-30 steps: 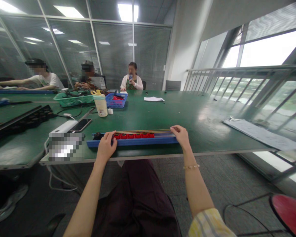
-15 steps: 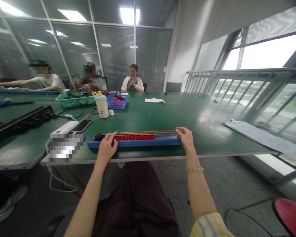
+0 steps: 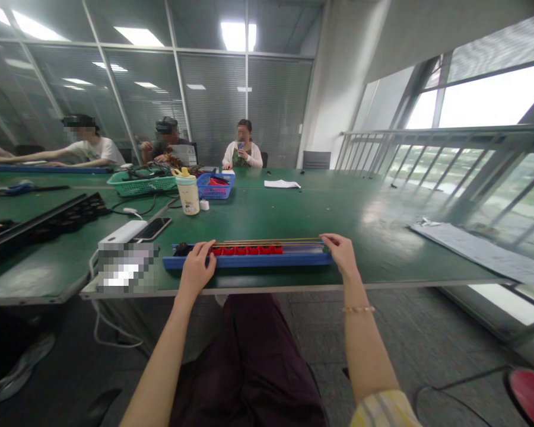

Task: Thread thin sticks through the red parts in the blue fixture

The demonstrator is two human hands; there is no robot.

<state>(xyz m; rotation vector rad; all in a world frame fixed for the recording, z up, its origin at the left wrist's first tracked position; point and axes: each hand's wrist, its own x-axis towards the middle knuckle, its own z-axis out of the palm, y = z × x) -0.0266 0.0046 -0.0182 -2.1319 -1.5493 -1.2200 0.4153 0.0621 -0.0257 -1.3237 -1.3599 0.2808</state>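
A long blue trough (image 3: 249,261) lies along the near table edge. Red pieces (image 3: 247,251) stand in a row inside it, and a dark lump (image 3: 182,249) sits at its left end. Thin yellowish strands (image 3: 267,242) run lengthwise above the red pieces. My left hand (image 3: 198,268) is closed over the left part of the trough, thumb near the front wall; whether its fingertips also press the strands is hard to see. At the right end, my right hand (image 3: 342,254) pinches the strands between thumb and forefinger.
Left of the trough are a phone (image 3: 153,229), a white box with a cable (image 3: 122,233) and a pale bottle (image 3: 188,194). Behind stand a green basket (image 3: 142,187) and a blue basket (image 3: 215,188). Papers (image 3: 467,249) lie to the right. Several people sit across the table.
The view has shifted a little, so the scene sits slightly lower and farther right. My right hand has turned slightly at the trough's right end. My left hand keeps its place on the trough.
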